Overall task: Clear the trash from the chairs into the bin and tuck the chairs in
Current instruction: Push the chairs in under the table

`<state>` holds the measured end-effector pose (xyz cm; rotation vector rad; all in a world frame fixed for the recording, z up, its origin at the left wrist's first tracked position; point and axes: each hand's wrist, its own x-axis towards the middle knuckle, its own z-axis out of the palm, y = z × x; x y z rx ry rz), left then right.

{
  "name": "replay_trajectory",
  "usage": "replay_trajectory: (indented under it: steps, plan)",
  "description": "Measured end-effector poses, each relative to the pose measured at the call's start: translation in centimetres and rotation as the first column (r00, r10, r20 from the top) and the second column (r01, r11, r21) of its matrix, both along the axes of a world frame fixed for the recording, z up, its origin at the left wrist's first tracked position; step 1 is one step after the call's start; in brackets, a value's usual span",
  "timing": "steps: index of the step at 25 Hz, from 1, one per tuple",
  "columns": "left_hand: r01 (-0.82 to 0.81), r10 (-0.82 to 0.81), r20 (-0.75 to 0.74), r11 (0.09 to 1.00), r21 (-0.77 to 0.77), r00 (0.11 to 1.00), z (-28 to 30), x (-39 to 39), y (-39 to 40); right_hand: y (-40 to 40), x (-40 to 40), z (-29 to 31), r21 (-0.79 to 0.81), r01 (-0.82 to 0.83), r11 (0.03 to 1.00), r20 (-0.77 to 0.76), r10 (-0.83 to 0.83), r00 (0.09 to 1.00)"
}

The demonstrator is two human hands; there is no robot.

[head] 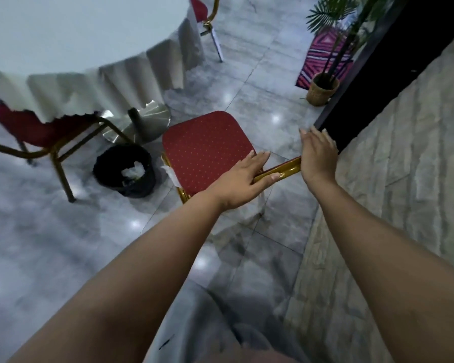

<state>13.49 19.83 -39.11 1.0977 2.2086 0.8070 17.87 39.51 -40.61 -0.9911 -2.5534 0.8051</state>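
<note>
Hands rest on my red chair [206, 150]'s gold backrest, left hand [243, 180] curled around it, right hand [318, 154] spread flat; I judge tucking comes next, toward the worktop [71, 40].

Dim bluish light, ceiling-lamp glare spots on glossy floor [63, 244], soft blur, wide-angle bending
</note>
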Motion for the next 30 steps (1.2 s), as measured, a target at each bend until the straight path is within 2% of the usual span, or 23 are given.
replay_trajectory:
  steps: [5, 10, 17, 21, 24, 27, 30]
  plan:
    - [-0.074, 0.074, -0.014, 0.997, 0.026, 0.997, -0.1, 0.4, 1.7, 1.9, -1.2, -0.1, -0.054, -0.027, 0.998, -0.083, 0.022, 0.996]
    - [-0.137, 0.139, -0.075, 0.99, 0.034, 0.987, -0.5, -0.9, 4.4, 5.0, -3.6, 0.0, -0.039, -0.086, 0.996, -0.037, 0.084, 0.996]
    - [-0.197, 0.2, -0.249, 0.98, 0.036, 0.948, -1.3, -4.3, 8.6, 9.1, -7.8, -0.1, -0.036, -0.141, 0.989, -0.063, 0.139, 0.988]
    - [-0.23, 0.234, -0.29, 0.972, 0.047, 0.928, -1.4, -7.4, 11.2, 11.5, -11.2, 0.7, 0.046, -0.21, 0.977, 0.002, 0.21, 0.978]
    - [-0.262, 0.259, -0.314, 0.964, 0.034, 0.913, -1.5, -9.7, 12.7, 12.4, -13.3, 1.9, 0.169, -0.333, 0.928, 0.078, 0.324, 0.943]
    - [-0.298, 0.282, -0.356, 0.954, 0.01, 0.891, -1.4, -11.9, 13.9, 12.4, -15.4, 2.4, 0.267, -0.496, 0.826, 0.148, 0.473, 0.868]
    - [-0.315, 0.294, -0.355, 0.949, 0.0, 0.887, -1.3, -13.1, 14.6, 12.6, -16.7, 2.3, 0.264, -0.561, 0.785, 0.168, 0.536, 0.828]
